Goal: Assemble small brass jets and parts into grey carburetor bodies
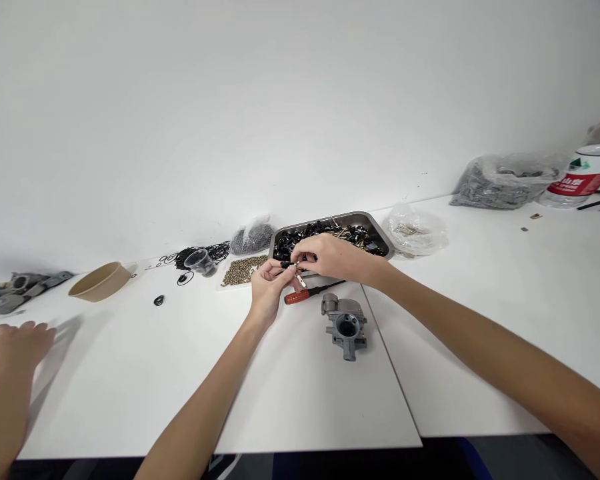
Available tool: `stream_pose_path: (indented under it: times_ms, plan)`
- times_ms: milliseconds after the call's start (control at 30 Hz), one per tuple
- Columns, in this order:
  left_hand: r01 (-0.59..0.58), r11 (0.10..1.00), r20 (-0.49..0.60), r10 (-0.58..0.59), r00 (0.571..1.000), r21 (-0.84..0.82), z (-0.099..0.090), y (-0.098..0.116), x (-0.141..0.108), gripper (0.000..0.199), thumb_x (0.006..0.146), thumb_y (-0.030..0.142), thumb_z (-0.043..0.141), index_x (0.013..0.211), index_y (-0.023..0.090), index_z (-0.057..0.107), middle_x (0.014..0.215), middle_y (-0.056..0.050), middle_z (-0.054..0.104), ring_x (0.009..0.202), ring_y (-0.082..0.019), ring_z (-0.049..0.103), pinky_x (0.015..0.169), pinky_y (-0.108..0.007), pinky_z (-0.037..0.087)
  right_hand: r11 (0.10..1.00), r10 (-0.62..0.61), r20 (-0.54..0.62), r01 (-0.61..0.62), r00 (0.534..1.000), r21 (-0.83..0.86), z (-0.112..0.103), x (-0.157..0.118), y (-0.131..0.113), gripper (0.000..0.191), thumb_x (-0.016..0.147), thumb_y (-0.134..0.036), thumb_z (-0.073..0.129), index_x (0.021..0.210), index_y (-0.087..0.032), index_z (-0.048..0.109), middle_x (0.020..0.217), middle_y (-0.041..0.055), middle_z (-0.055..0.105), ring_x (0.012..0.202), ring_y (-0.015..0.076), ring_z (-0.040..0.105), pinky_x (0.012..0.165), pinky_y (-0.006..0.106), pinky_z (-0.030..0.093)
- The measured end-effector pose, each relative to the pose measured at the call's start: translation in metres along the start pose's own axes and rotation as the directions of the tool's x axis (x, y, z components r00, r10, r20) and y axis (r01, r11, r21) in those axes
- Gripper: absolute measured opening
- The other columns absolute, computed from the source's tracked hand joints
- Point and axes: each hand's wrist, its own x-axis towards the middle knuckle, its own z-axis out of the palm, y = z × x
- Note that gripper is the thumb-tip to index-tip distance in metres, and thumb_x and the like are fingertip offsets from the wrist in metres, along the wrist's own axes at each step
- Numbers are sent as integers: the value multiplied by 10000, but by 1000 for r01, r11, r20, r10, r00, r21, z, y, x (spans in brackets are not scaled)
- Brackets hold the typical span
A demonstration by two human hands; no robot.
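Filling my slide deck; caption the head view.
Two hands hold small parts above a red-handled screwdriver near a carburettor.

One carburetor (349, 325), one screwdriver (297, 297)

The bottle label (583, 175) shows "山", other characters blurred.

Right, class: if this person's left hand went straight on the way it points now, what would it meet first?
The left hand would likely meet the right hand first, at the small part between them; the metal tray seems to lie beyond, though depth is unclear.
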Motion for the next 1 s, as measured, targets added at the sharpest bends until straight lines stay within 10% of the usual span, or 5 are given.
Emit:
stream_pose_path:
  times_ms: [1000]
  plan:
    - [99,995,80,-98,992,-11,-3,-3,-1,426,701,426,840,708,157,509,585,-6,649,450,-152,601,526,-266,476,981,54,51,-62,997,184,-13,-2,4,217,844,-88,578,916,-171,764,907,26,755,737,104,630,686,237,447]
